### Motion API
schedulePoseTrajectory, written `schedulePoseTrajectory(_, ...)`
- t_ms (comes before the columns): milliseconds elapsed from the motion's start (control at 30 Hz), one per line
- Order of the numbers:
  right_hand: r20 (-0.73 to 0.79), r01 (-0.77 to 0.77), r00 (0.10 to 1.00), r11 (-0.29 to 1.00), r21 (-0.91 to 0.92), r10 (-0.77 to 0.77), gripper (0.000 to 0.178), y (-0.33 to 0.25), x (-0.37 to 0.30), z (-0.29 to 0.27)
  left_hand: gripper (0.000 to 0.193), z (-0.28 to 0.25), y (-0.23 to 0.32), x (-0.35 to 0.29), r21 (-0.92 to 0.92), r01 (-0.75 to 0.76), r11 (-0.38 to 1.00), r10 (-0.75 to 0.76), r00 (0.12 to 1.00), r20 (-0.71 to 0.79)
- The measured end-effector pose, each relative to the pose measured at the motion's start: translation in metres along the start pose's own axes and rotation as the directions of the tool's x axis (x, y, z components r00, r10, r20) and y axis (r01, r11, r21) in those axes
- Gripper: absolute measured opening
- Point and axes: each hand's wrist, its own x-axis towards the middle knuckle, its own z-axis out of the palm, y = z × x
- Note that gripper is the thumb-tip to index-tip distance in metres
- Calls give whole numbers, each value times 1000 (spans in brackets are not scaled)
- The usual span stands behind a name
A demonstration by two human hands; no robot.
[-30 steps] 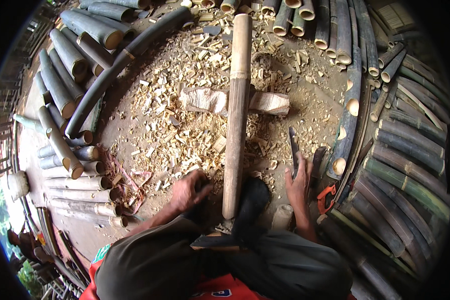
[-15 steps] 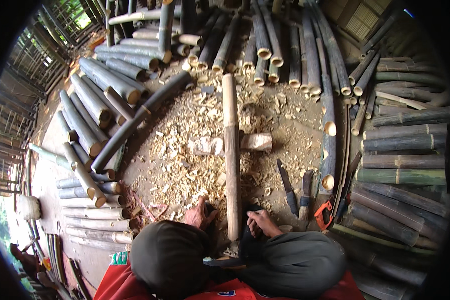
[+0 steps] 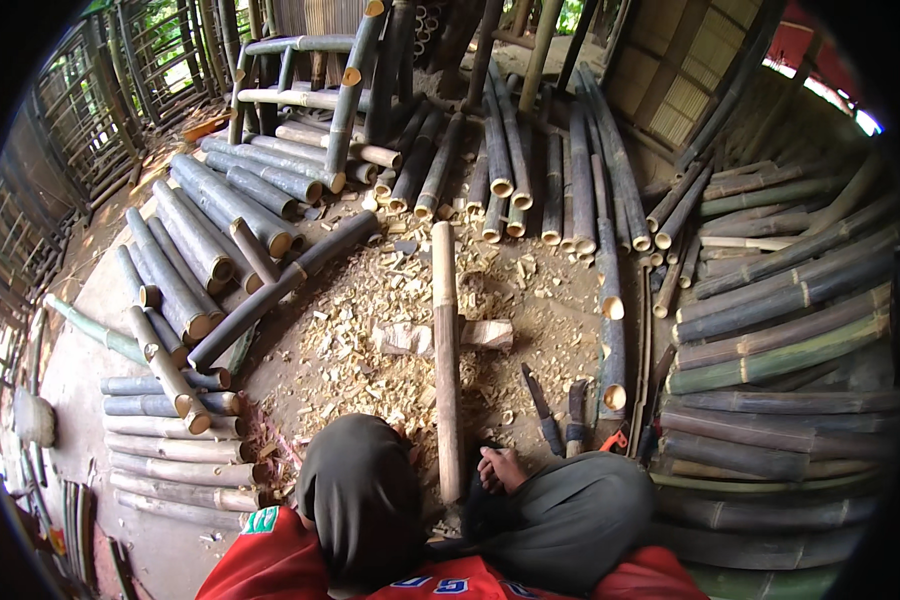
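Note:
A peeled, pale-ended bamboo pole (image 3: 446,350) lies lengthwise before me, its near end between my knees. It rests across a notched pale wood block (image 3: 407,338). My right hand (image 3: 502,469) is beside the pole's near end, close to my dark trouser leg, with the fingers curled in and nothing visible in them. My left hand is out of sight; my raised left knee (image 3: 358,480) fills the place near it. To the right of the pole lie a dark-bladed knife (image 3: 543,410) and a second blade with a wrapped handle (image 3: 576,420).
Wood chips (image 3: 355,370) cover the ground around the block. Bamboo lengths (image 3: 175,455) are stacked at left, and more bamboo (image 3: 780,350) at right. A dark bamboo pole (image 3: 285,290) lies slanted at front left. An orange-handled saw (image 3: 615,440) lies past the knives.
My view has tilted up, bringing more of the far bamboo in. My left hand, earlier at the chips beside the pole, has gone from sight, and my left knee is raised.

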Motion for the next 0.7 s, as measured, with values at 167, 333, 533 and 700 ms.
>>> schedulePoseTrajectory(167,-16,303,952,949,-86,-305,31,30,-4,-17,57,8,-2,-4,-22,-12,1000,12,1000,-2)
schedulePoseTrajectory(333,-37,312,947,943,-114,-318,19,17,-41,-2,56,8,-22,-8,-11,11,1000,-11,1000,3)
schedulePoseTrajectory(533,155,452,889,881,-141,-432,21,-23,-61,40,55,10,-17,-1,-50,-4,999,4,1000,14)
schedulePoseTrajectory(700,199,493,870,774,-398,-452,25,-17,-19,45,50,-19,-13,28,-470,54,881,73,966,249)
